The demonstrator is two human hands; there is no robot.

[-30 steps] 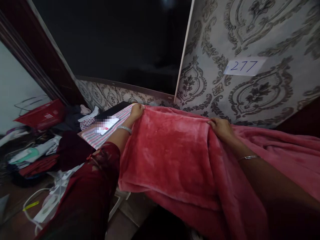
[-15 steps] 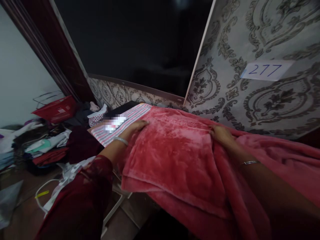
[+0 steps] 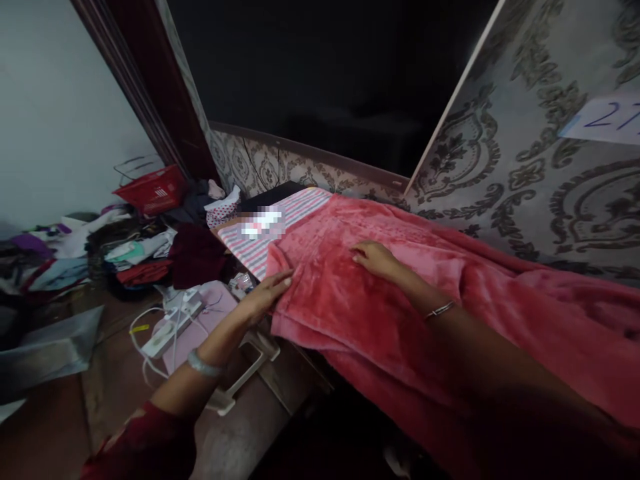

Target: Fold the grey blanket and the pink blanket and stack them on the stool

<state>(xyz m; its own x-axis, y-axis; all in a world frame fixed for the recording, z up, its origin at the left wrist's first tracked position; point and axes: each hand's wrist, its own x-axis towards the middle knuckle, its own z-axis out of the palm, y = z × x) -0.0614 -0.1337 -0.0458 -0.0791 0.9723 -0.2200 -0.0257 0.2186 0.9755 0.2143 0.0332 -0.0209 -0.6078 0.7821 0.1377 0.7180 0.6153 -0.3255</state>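
A thick plush pink-red blanket or garment lies over a board with a striped cover; its kind is not clear. At its left edge, beside a small turned-up corner, my left hand touches the fabric with fingers stretched out. My right hand rests on top of the plush near the middle, fingers bent loosely and their tips against the pile. Neither hand visibly grips a fold. A bright blurred-out patch covers part of the striped cover.
Behind the board hangs a large dark screen on the patterned wall. Heaped clothes and a red bag lie at left. Below them are a power strip with white cords and a clear plastic bin.
My right hand has slid left across the plush fabric, away from a fold. My left hand has come down to the fabric's left edge. The view has turned left.
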